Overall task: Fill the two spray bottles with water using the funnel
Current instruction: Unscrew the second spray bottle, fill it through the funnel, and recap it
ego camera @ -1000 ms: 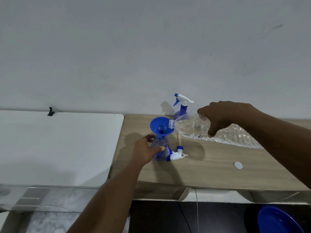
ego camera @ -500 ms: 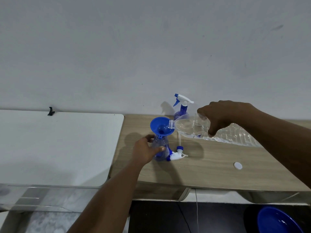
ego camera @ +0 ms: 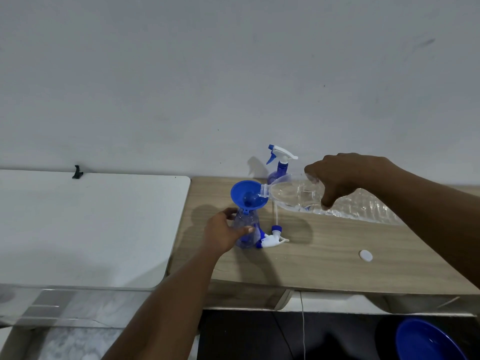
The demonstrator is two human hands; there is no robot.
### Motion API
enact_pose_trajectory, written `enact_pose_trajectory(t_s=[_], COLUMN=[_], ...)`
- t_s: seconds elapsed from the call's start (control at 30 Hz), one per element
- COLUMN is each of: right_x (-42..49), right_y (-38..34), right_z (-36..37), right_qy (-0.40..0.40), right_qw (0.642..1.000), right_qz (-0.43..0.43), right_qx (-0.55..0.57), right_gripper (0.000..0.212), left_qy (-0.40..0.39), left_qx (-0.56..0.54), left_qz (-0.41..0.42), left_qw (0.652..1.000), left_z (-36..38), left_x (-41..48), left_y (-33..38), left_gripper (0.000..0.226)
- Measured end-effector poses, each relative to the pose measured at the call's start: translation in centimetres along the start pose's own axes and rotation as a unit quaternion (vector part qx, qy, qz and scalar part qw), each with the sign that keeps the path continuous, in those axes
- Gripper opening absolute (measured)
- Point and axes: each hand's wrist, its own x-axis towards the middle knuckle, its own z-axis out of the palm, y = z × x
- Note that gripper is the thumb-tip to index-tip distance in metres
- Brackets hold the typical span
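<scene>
From the head camera, a wooden surface stands against a pale wall, and a white surface lies just beside it on the left.

The left hand is closed around the body of an open spray bottle, which stands upright on the wooden surface; the thumb lies across the front and the fingers go around the far side. A blue funnel sits in the neck of this bottle, with its wide mouth turned up.

The right hand holds a clear plastic water bottle from above, with fingers wrapped over it and the thumb below. The water bottle is tilted almost flat, and its open neck reaches over the right rim of the funnel. Water lies in the lower part of it; a stream into the funnel is probably there, but it is too thin to see clearly.

The spray head of the open bottle lies on its side just to the right of that bottle, its tube pointing up. The second spray bottle stands upright near the wall, behind the funnel, with its white and blue head still on. A small white cap lies well apart to the right. A blue bowl shows below the surface at the lower right corner.
</scene>
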Motion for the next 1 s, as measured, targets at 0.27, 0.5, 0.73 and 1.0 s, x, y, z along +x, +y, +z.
enact_pose_trajectory(t_s=[0.27,0.5,0.73,1.0], right_x=[-0.1,0.1,0.9,1.3], right_y=[-0.1,0.0,0.6,1.0], right_z=[0.0,0.7,4.1,10.1], right_qy=[-0.001,-0.001,0.043,0.183], right_qw=[1.000,1.000,0.985,0.899], right_qz=[-0.003,0.004,0.000,0.060], right_qx=[-0.009,0.020,0.164,0.393], right_gripper=[0.059,0.063,0.070,0.082], left_qy=[0.005,0.002,0.001,0.004], left_qx=[0.004,0.005,-0.009,-0.020], left_qz=[0.002,-0.002,0.004,0.008], left_qw=[1.000,1.000,1.000,1.000], left_z=[0.0,0.1,0.2,0.3], left_x=[-0.1,0.2,0.2,0.4], left_y=[0.1,-0.2,-0.4,-0.8], left_gripper=[0.061,0.063,0.059,0.047])
